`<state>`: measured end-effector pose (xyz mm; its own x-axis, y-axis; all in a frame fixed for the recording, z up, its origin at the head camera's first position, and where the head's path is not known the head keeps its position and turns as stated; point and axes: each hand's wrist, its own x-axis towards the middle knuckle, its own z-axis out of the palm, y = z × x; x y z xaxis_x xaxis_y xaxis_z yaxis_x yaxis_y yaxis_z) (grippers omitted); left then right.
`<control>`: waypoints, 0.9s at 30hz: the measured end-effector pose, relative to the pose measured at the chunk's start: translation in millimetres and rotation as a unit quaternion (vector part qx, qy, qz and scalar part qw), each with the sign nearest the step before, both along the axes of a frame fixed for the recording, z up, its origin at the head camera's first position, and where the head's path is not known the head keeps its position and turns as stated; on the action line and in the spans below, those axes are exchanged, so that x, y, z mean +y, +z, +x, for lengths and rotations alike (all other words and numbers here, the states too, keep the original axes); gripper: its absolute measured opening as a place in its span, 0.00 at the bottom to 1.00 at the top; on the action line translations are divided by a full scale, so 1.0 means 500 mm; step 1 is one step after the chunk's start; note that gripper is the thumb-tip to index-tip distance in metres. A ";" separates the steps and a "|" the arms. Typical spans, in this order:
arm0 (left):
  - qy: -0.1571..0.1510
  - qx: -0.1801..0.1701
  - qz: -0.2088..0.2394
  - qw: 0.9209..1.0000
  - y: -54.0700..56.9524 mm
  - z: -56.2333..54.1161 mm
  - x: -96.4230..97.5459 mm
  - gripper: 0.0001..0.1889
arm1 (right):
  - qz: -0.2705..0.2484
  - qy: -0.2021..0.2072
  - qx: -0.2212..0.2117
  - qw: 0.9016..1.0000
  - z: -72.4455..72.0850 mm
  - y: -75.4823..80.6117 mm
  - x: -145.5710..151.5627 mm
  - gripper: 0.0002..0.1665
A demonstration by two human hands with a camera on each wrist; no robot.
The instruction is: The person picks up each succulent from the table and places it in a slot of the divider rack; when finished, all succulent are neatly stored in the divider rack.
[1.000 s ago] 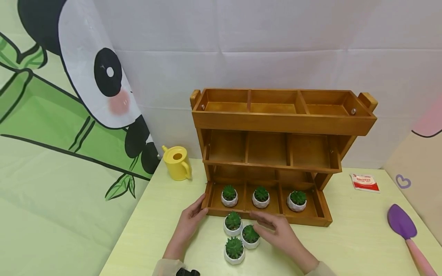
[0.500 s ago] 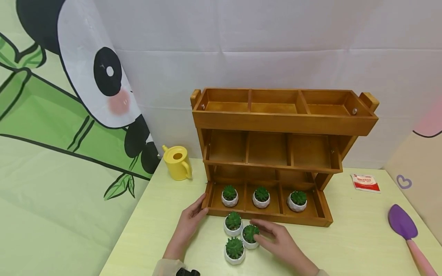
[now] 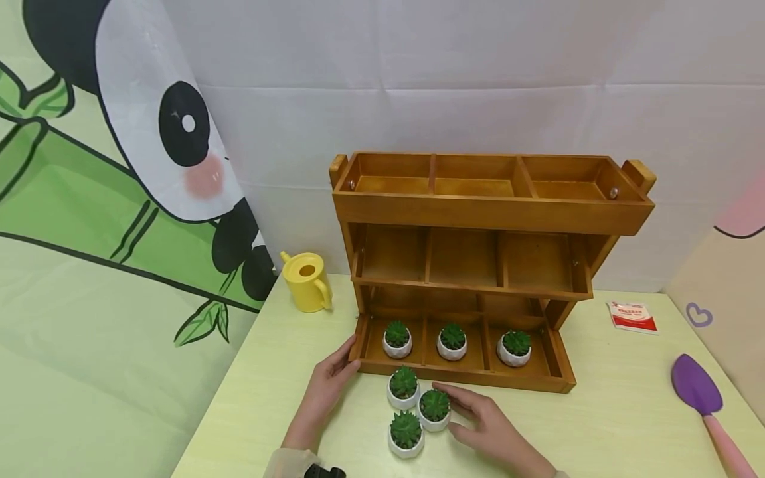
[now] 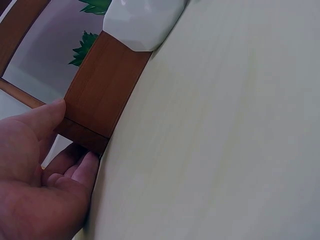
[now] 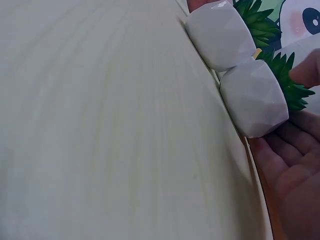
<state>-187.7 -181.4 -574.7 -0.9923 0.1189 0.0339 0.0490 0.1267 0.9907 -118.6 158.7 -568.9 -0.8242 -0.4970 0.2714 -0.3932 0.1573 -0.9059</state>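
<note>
My left hand (image 3: 327, 384) holds the left front corner of a brown three-tier wooden shelf (image 3: 491, 211). In the left wrist view its thumb presses the corner's rim (image 4: 82, 127) and its fingers curl against the outer side. Three small succulents in white faceted pots stand in front of the shelf: a rear one (image 3: 404, 384), a front one (image 3: 406, 431) and a right one (image 3: 434, 406). Beside the right pot is my right hand (image 3: 487, 425), fingers spread along its side. The right wrist view has fingertips right at this white pot (image 5: 255, 97), the thumb near its leaves.
Three more potted succulents (image 3: 452, 338) sit in the bottom tier, one per compartment. At the back left stands a yellow watering can (image 3: 308, 284). A red-and-white packet (image 3: 632, 317) and a purple trowel with a pink handle (image 3: 696, 385) lie to the right.
My right hand has shifted slightly toward the front, away from the tray edge, and its thumb has moved off the right succulent's leaves. The left hand stays on the shelf corner.
</note>
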 end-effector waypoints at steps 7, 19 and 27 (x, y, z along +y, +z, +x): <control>0.000 -0.002 -0.002 1.000 -0.002 -0.002 0.000 0.29 | 0.028 -0.019 0.012 0.999 -0.003 -0.010 -0.006 0.39; -0.002 0.000 0.004 1.000 -0.006 -0.005 0.000 0.29 | 0.072 -0.060 -0.057 0.994 -0.013 -0.007 -0.022 0.43; 0.002 -0.011 0.005 1.000 -0.008 -0.006 -0.002 0.29 | 0.080 -0.070 -0.067 0.992 -0.015 -0.005 -0.027 0.42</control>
<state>-190.6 -182.3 -578.8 -0.9934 0.1141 0.0133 0.0268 0.1178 0.9927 -126.1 145.0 -571.5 -0.9118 -0.4024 0.0815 -0.2350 0.3487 -0.9073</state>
